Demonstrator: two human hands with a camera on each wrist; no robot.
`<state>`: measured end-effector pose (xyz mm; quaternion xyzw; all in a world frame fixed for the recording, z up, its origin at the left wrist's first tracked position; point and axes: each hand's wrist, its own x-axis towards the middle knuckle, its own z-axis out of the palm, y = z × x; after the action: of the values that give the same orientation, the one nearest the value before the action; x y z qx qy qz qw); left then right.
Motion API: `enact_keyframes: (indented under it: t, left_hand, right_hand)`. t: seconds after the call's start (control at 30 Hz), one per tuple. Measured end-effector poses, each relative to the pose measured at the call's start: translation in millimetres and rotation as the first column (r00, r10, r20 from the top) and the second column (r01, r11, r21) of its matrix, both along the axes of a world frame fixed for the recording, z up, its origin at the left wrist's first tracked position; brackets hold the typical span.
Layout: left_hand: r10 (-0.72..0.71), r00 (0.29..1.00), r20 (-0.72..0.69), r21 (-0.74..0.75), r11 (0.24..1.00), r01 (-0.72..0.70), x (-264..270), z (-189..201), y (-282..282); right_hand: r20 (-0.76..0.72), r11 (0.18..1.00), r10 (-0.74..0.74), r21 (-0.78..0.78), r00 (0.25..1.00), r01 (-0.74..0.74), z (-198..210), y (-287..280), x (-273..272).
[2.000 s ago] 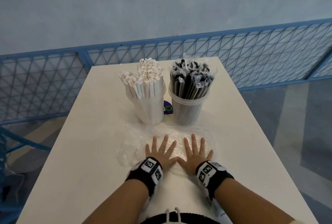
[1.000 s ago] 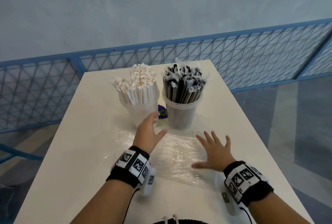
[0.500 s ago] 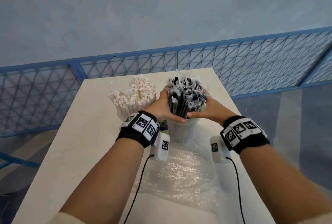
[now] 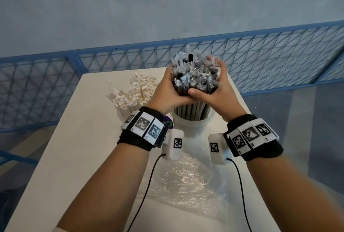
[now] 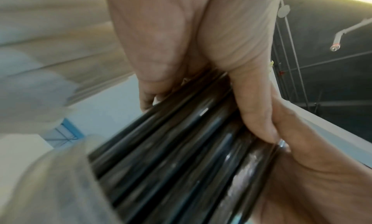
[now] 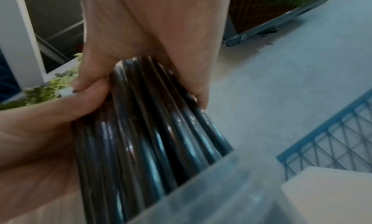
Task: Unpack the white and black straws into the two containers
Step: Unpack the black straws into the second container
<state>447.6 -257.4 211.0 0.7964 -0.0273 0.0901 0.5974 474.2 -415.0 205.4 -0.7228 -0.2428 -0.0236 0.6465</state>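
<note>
You hold the bundle of black straws [image 4: 193,81] upright between both hands, its lower ends still inside the clear container [image 4: 192,122] near the middle of the desk [image 4: 78,157]. Your left hand [image 4: 167,92] wraps the bundle from 9 o'clock and your right hand [image 4: 214,92] from 3 o'clock, fingers clamped round the straws just below their crinkled clear wrapper tips; the two thumbs meet at the near side. The wrist views show the same grip: left hand [image 5: 181,44] curled over the dark glossy straws [image 5: 181,155], right hand [image 6: 151,36] closed on them [image 6: 141,140] above the container's rim [image 6: 221,187]. At 9 o'clock of the container, just beside it, the white straws [image 4: 134,90] stand in the second container, most of which your left wrist hides. At 6 o'clock, nearer you, a crumpled clear plastic sheet [image 4: 186,185] lies flat on the desk. A blue mesh fence [image 4: 279,55] runs beyond the far edge at 12 o'clock.
</note>
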Motion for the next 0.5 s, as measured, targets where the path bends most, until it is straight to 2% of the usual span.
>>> enact_keyframes:
  t: [0.17, 0.27, 0.4, 0.5]
  left_hand:
    - [-0.040, 0.991, -0.129, 0.104, 0.993, 0.054, -11.2, -23.5, 3.0]
    - [-0.040, 0.983, -0.176, 0.129, 0.990, 0.063, -14.7, -36.3, 2.2]
    - [-0.060, 0.975, -0.215, 0.061, 0.995, 0.074, -8.1, -44.6, 0.9]
    - [-0.012, 0.983, -0.182, 0.102, 0.994, 0.031, -4.2, -37.8, -3.1]
  right_hand:
    - [-0.091, 0.991, -0.056, -0.125, 0.994, 0.045, -22.8, -15.0, -5.8]
    - [-0.202, 0.993, -0.022, -0.120, 0.979, -0.003, -31.7, -18.1, -8.1]
    - [-0.174, 0.991, -0.025, -0.134, 0.984, 0.001, -41.3, -5.3, -3.6]
    - [-0.087, 0.987, -0.091, -0.139, 0.992, 0.078, -39.8, 5.6, -4.3]
